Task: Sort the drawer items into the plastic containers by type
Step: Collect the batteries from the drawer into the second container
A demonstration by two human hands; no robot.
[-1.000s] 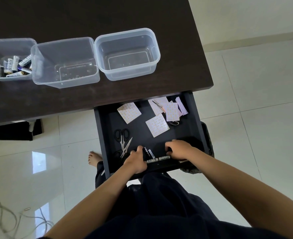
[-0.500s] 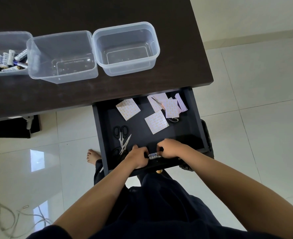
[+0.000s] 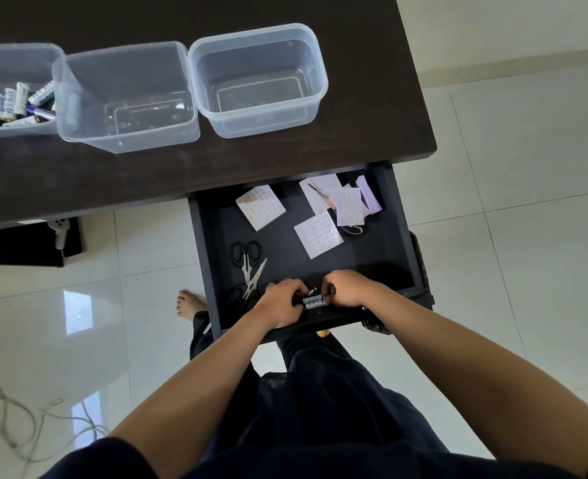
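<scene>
1. Head view, looking down: both my hands are in the open drawer (image 3: 394,236), at its near edge in the lower middle of the frame.
2. My left hand (image 3: 280,302) has its fingers curled round one end of a small bunch of batteries (image 3: 313,301).
3. My right hand (image 3: 349,292) curls round the other end of the same bunch, so the batteries lie gripped between the two hands.
4. Black-handled scissors (image 3: 249,264) lie just left of my left hand, blades slightly apart.
5. Square patterned paper pads (image 3: 261,208) lie scattered toward the back of the drawer; a second pair of scissors seems partly buried under those at the upper right.
6. On the dark counter (image 3: 354,98) stand three clear plastic containers in a row, walls touching or nearly so.
7. At the upper left of the frame, the left container (image 3: 16,50) holds batteries already; the middle container (image 3: 126,98) and the right container (image 3: 258,81) hold nothing.
</scene>
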